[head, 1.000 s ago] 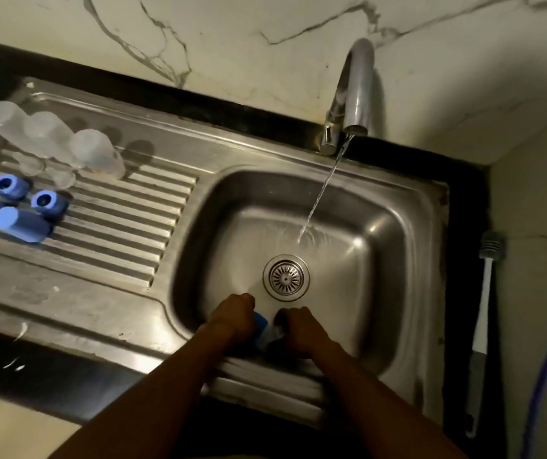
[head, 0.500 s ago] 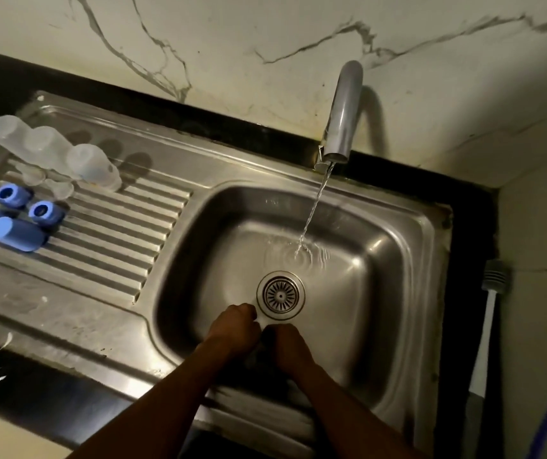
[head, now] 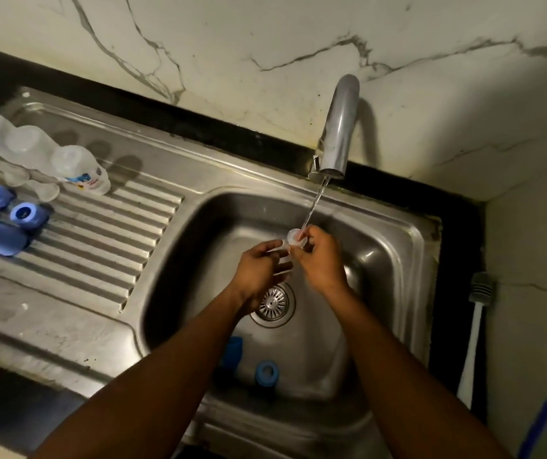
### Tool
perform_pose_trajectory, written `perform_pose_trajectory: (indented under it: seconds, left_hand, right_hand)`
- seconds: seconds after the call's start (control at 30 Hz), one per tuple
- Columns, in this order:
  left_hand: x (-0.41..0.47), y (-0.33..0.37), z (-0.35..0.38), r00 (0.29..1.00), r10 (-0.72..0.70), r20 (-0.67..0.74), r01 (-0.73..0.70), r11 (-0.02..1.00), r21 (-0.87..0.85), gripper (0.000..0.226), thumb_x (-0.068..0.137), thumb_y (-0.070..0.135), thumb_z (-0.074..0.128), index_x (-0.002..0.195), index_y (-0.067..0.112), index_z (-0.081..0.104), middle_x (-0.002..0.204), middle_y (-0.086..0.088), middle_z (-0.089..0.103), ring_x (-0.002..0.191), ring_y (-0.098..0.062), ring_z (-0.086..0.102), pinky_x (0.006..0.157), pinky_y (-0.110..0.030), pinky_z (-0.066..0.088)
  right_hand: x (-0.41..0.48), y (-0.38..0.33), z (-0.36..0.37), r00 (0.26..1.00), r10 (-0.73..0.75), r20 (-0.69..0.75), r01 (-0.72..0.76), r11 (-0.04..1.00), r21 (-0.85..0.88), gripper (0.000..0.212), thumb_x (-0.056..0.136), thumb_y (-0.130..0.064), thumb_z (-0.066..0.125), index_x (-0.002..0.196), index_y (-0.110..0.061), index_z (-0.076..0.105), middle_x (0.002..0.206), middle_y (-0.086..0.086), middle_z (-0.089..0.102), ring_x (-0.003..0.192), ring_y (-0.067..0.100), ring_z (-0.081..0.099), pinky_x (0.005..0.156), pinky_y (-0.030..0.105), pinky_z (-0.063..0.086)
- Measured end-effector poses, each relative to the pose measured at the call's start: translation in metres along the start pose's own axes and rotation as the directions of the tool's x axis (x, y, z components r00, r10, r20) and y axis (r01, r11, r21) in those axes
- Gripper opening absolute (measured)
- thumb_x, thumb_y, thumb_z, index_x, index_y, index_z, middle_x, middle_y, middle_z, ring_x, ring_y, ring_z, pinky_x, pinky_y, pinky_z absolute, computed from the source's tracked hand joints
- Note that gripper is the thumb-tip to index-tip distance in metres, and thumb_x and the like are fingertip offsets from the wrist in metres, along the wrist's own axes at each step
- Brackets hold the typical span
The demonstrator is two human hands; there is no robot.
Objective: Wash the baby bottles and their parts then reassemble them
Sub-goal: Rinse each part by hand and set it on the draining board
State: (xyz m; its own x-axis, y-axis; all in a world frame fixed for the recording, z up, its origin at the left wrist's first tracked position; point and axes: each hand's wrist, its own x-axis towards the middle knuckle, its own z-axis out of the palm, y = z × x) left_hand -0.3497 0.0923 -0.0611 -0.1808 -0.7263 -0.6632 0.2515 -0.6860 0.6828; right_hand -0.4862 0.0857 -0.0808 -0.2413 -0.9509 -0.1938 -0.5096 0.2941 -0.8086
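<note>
Nearest the person, below the fingers, a blue plastic screw ring (head: 267, 371) and a blue plastic cap (head: 232, 351) lay on the floor of the stainless steel sink (head: 394, 246), probably unwashed. Farther in, above the round metal drain strainer (head: 272, 303), the right hand (head: 320, 260) pinched a small clear silicone teat (head: 296, 238) in its fingers. The left hand (head: 258, 270) seemed to pinch its other edge, though blur hid detail. Being wet, the teat could slip and drop onto the strainer. Just beyond the fingers, the thin water stream (head: 313, 203) from the curved steel tap (head: 338, 130) might splash off it. Far left of the fingers, clear plastic bottles (head: 76, 167) stood on the ribbed steel drainboard (head: 116, 233), where a careless reach could topple them.
</note>
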Motion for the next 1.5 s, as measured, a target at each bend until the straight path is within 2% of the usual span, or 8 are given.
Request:
perform_pose_trajectory:
  seconds: [0.43, 0.6, 0.67, 0.8, 0.93, 1.03, 1.3, 1.5]
  left_hand:
    - [0.015, 0.023, 0.018, 0.97, 0.042, 0.241, 0.099, 0.834, -0.543, 0.028, 0.094, 0.006, 0.058, 0.121, 0.009, 0.064, 0.106, -0.011, 0.073, 0.096, -0.021, 0.069, 0.094, -0.036, 0.054]
    - [0.017, 0.032, 0.009, 0.957, 0.134, 0.257, -0.025, 0.922, -0.387, 0.028, 0.094, -0.003, 0.054, 0.12, 0.001, 0.064, 0.108, -0.013, 0.07, 0.096, -0.019, 0.068, 0.089, -0.03, 0.057]
    - [0.017, 0.032, 0.007, 0.949, 0.162, 0.272, -0.057, 0.932, -0.359, 0.029, 0.089, 0.0, 0.06, 0.118, 0.0, 0.065, 0.108, -0.013, 0.07, 0.098, -0.02, 0.066, 0.088, -0.027, 0.057]
    - [0.009, 0.037, 0.007, 0.906, 0.199, 0.375, -0.054, 0.93, -0.363, 0.04, 0.093, 0.016, 0.062, 0.126, -0.005, 0.061, 0.116, -0.024, 0.061, 0.108, -0.03, 0.054, 0.109, -0.041, 0.043]
    - [0.002, 0.048, 0.008, 0.936, 0.202, 0.289, -0.124, 0.955, -0.268, 0.028, 0.102, 0.016, 0.051, 0.113, -0.003, 0.068, 0.091, -0.009, 0.072, 0.082, -0.014, 0.063, 0.08, -0.024, 0.056]
    - [0.001, 0.046, 0.01, 0.955, 0.158, 0.252, -0.12, 0.98, -0.162, 0.025, 0.102, 0.016, 0.054, 0.1, 0.002, 0.075, 0.081, -0.007, 0.07, 0.073, -0.012, 0.062, 0.07, -0.023, 0.054]
    - [-0.011, 0.044, 0.047, 0.986, 0.092, 0.136, -0.035, 0.927, -0.373, 0.013, 0.097, 0.008, 0.061, 0.093, 0.005, 0.073, 0.091, -0.009, 0.075, 0.077, -0.012, 0.07, 0.072, -0.025, 0.059]
    - [-0.001, 0.047, 0.047, 0.997, 0.079, -0.027, -0.083, 0.924, -0.372, 0.029, 0.091, 0.018, 0.072, 0.105, -0.007, 0.07, 0.087, -0.017, 0.072, 0.072, -0.024, 0.069, 0.074, -0.04, 0.061]
  right_hand:
    - [-0.025, -0.047, -0.011, 0.986, 0.149, 0.07, -0.162, 0.803, 0.573, 0.015, 0.098, -0.014, 0.061, 0.106, -0.013, 0.074, 0.112, 0.014, 0.07, 0.097, 0.014, 0.066, 0.087, 0.028, 0.052]
    - [-0.033, -0.027, -0.01, 0.988, -0.123, 0.091, 0.125, 0.992, -0.018, 0.068, 0.085, 0.009, 0.061, 0.142, -0.026, 0.053, 0.157, -0.007, 0.023, 0.141, 0.016, 0.037, 0.111, 0.027, 0.042]
    - [-0.032, -0.037, -0.017, 0.985, -0.053, 0.166, 0.023, 0.984, 0.179, 0.062, 0.081, 0.009, 0.058, 0.131, -0.028, 0.06, 0.143, -0.004, 0.042, 0.126, 0.017, 0.051, 0.098, 0.031, 0.051]
    - [-0.038, -0.062, -0.028, 0.912, -0.048, 0.407, -0.331, 0.498, 0.802, 0.053, 0.078, 0.005, 0.049, 0.125, -0.014, 0.065, 0.098, 0.0, 0.066, 0.09, 0.011, 0.06, 0.09, 0.032, 0.043]
    - [-0.046, -0.056, -0.025, 0.981, -0.125, 0.151, 0.094, 0.976, 0.197, 0.067, 0.089, 0.001, 0.059, 0.146, -0.032, 0.047, 0.16, 0.0, 0.029, 0.146, 0.022, 0.031, 0.118, 0.041, 0.032]
    - [-0.038, -0.037, -0.045, 0.931, -0.34, 0.131, 0.356, 0.776, -0.52, 0.067, 0.087, -0.013, 0.066, 0.145, -0.04, 0.046, 0.165, -0.003, 0.008, 0.152, 0.029, 0.003, 0.118, 0.043, 0.018]
    - [-0.037, -0.056, -0.036, 0.975, -0.096, -0.203, 0.169, 0.909, 0.382, 0.028, 0.088, -0.002, 0.072, 0.106, -0.023, 0.073, 0.106, -0.002, 0.071, 0.102, 0.014, 0.068, 0.091, 0.025, 0.052]
    - [-0.032, -0.06, -0.024, 0.94, -0.217, -0.263, 0.261, 0.954, 0.146, 0.015, 0.089, -0.01, 0.071, 0.099, -0.02, 0.075, 0.098, -0.004, 0.072, 0.091, 0.008, 0.068, 0.083, 0.029, 0.057]
